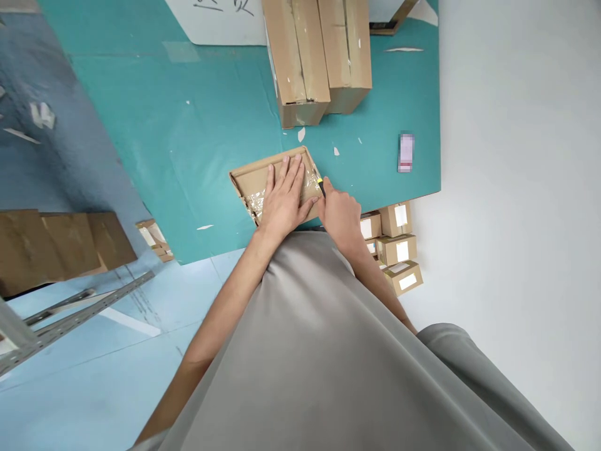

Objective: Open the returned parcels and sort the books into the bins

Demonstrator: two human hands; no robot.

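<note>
A flat cardboard box (253, 178) with clear tape across it lies at the near edge of the green-covered table (211, 119). My left hand (285, 194) rests flat on top of the box, fingers stretched out. Wrapped round a black and yellow utility knife (321, 184), my right hand (341, 212) is at the box's right side. The knife's tip is against or just beside the box's right edge; I cannot tell which. Most of the handle is hidden in my fist.
Two long taped cartons (303, 56) stand at the back beside a white board (220, 22) with writing. A phone-like pinkish object (406, 152) lies at the right. Paper scraps dot the table. Small labelled boxes (397, 250) are stacked below its right edge; a metal rack (70, 326) stands lower left.
</note>
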